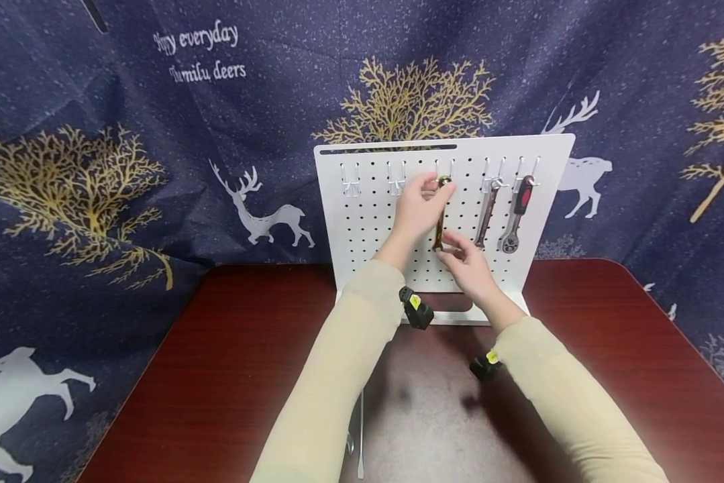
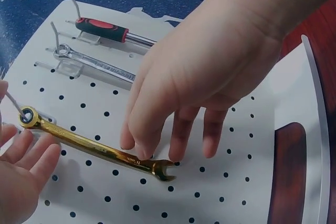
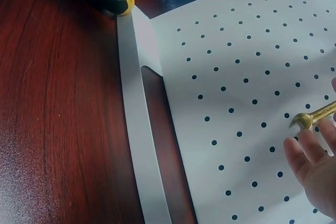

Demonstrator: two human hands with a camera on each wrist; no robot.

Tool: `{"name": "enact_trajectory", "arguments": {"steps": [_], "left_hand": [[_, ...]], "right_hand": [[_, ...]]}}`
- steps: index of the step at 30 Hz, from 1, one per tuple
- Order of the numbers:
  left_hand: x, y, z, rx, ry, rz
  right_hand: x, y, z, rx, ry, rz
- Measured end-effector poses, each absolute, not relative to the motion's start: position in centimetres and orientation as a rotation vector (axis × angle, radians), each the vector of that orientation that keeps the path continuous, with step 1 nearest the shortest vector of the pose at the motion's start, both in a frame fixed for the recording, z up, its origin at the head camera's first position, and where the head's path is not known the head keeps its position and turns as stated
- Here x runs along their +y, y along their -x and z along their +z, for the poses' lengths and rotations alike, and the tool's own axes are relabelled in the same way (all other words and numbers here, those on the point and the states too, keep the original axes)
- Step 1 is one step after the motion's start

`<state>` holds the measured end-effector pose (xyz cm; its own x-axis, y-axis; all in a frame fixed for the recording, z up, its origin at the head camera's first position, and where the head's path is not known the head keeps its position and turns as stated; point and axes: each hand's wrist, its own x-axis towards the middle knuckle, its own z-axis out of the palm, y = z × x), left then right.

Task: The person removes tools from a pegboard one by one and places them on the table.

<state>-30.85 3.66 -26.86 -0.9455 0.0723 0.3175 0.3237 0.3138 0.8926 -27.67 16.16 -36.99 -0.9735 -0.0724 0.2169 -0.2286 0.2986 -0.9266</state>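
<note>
A gold combination wrench (image 2: 100, 150) hangs by its ring end from a hook on the white pegboard (image 1: 368, 235), its open end pointing down. My left hand (image 1: 419, 204) is at the ring end, thumb on one side and straight fingers on the other. In the left wrist view, this hand (image 2: 23, 169) has its fingers spread right beside the ring. My right hand (image 1: 470, 268) is at the lower end. Its fingertips touch or nearly touch the shank near the open end, fingers loosely extended, as the right wrist view shows of this hand (image 3: 317, 174).
To the right on the pegboard hang a silver combination wrench (image 1: 488, 215) and a ratchet (image 1: 515, 221) with a red-and-black handle. Two pairs of hooks (image 1: 351, 181) at the upper left hold nothing. A metal shaft (image 1: 362, 436) lies on the table (image 1: 217, 376), partly hidden by my left arm.
</note>
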Motion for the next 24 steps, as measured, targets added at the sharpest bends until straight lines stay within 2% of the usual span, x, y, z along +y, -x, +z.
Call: {"name": "enact_trajectory", "arguments": {"steps": [11, 24], "left_hand": [[3.6, 31.2, -27.1, -2.377, 0.355, -1.721], [3.6, 31.5, -27.1, -2.376, 0.348, -1.774]], "right_hand": [[16.0, 27.8, -37.6, -2.453, -0.283, 1.910], [15.3, 27.0, -38.5, -2.287, -0.133, 2.016]]}}
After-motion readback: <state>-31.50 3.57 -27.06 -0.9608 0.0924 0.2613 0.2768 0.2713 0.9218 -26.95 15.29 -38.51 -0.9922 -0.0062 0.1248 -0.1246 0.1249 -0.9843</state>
